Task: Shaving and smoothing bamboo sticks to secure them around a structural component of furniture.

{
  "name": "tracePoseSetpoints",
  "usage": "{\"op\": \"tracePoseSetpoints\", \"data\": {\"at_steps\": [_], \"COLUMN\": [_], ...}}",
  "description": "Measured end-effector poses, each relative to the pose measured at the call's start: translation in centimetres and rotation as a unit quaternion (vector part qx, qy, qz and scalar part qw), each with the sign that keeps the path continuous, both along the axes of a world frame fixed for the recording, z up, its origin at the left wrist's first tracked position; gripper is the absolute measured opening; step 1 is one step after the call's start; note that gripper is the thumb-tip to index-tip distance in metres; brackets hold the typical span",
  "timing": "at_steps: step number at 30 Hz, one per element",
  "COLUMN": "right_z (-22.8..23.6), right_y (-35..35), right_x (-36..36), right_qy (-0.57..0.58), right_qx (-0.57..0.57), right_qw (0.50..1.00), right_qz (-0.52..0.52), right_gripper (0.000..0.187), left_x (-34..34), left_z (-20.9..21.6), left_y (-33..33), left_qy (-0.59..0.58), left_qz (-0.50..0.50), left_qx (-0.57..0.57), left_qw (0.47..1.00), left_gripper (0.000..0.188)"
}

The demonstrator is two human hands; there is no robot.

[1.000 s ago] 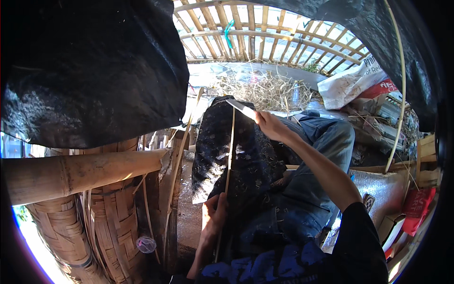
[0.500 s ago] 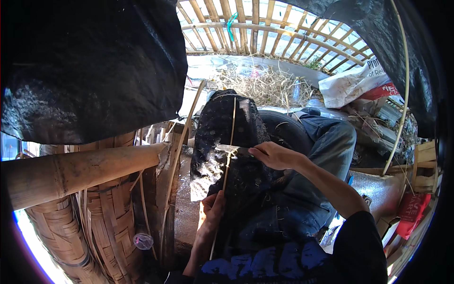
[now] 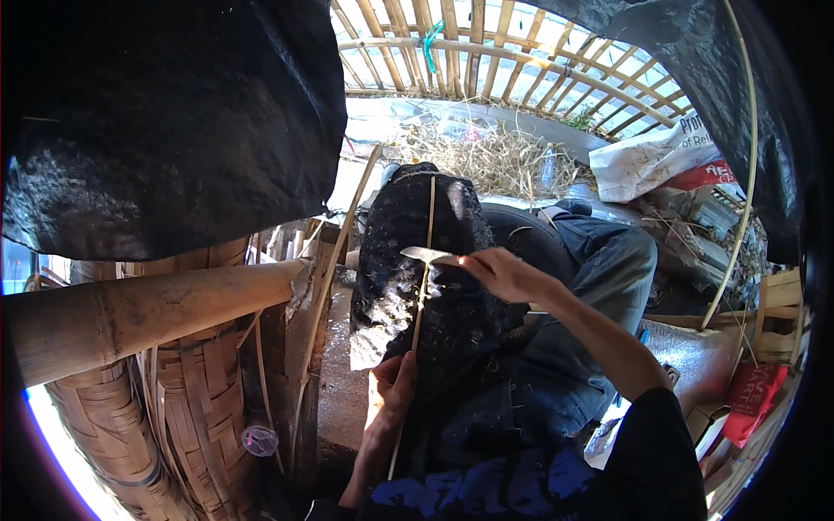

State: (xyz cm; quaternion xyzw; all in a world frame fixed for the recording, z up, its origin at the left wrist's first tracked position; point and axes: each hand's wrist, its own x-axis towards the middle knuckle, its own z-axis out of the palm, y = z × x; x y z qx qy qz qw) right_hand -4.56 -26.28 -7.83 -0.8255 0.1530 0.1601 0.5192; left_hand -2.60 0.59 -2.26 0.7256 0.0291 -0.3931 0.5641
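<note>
A thin bamboo strip [image 3: 431, 213] runs lengthwise over a worn black cloth [image 3: 391, 230] that covers my left leg. My left hand [image 3: 393, 384] is closed around the strip's near part, thumb along it. In my right hand [image 3: 508, 275] is a knife [image 3: 426, 254], its pale blade lying across the strip beyond the left hand. Light shavings cling to the strip just below the blade. The knife's handle is mostly hidden in my fingers.
A thick bamboo pole [image 3: 156, 313] juts in from the left, above woven bamboo [image 3: 208, 391]. Black sheeting [image 3: 174, 130] hangs at upper left. Dry straw [image 3: 486, 152] lies ahead, before a slatted bamboo fence [image 3: 521, 56]. A white sack [image 3: 638, 161] and a red bag [image 3: 754, 404] are at right.
My right hand and the knife have moved a short way farther up the strip, away from me. My left hand keeps its hold in nearly the same spot.
</note>
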Motion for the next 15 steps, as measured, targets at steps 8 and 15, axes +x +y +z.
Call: {"op": "tracePoseSetpoints", "data": {"at_steps": [8,15], "right_z": [4.3,3.3], "right_y": [-2.7,-6.3], "right_x": [-0.4,3.1], "right_qy": [-0.049,-0.085], "right_qx": [0.051,-0.202], "right_qw": [0.995,0.973], "right_qz": [-0.07,-0.077], "right_gripper": [0.042,0.041], "left_x": [-0.6,-1.7], "left_z": [2.9,2.6], "left_y": [-1.7,-2.1], "left_qy": [-0.28,-0.39], "left_qz": [-0.095,-0.2], "left_qx": [0.221,0.291], "left_qw": [0.929,0.851], "left_gripper": [0.032,0.025]}}
